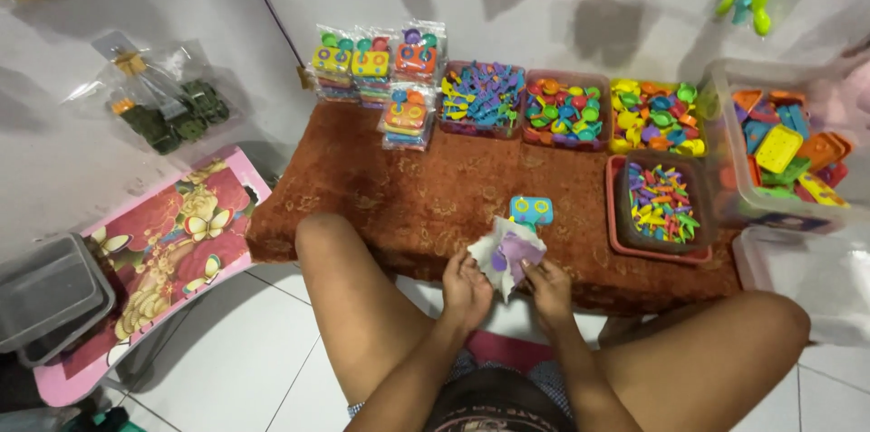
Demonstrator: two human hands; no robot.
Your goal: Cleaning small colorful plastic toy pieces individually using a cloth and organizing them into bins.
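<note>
So the person is sitting on the floor at a low brown surface [381, 187], and both hands are working one small clear plastic bag [507, 251] with purple toy pieces inside. The left hand [467, 291] is pinching the bag's near left edge, and the right hand [546, 285] is gripping its near right side, fingers closed on the plastic. The bag is sitting at the near edge of the surface, just in front of a little blue toy piece [531, 209]. Trays of coloured pieces [564, 110] are lining the far side. I'd say holding the mouth wide with one hand and keeping the bag upright is what's making this go smoothly.
</note>
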